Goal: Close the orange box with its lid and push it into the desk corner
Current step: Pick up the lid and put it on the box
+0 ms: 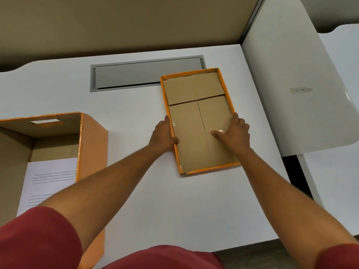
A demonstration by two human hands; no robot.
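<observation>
The orange box (93, 144) stands open at the left of the white desk, with a printed sheet of paper (48, 183) lying inside it. Its lid (194, 117) rests upside down on the desk at centre right, brown cardboard inside and an orange rim. My left hand (163, 135) grips the lid's left rim, thumb hooked over the edge. My right hand (236, 131) holds the right rim, thumb pressed flat on the inner cardboard. The lid lies flat, apart from the box.
A grey cable hatch (143, 74) is set into the desk (136, 117) behind the lid, partly covered by the lid's far corner. A white partition (291, 84) rises on the right and a beige wall panel (116, 22) at the back; they meet at the far right corner.
</observation>
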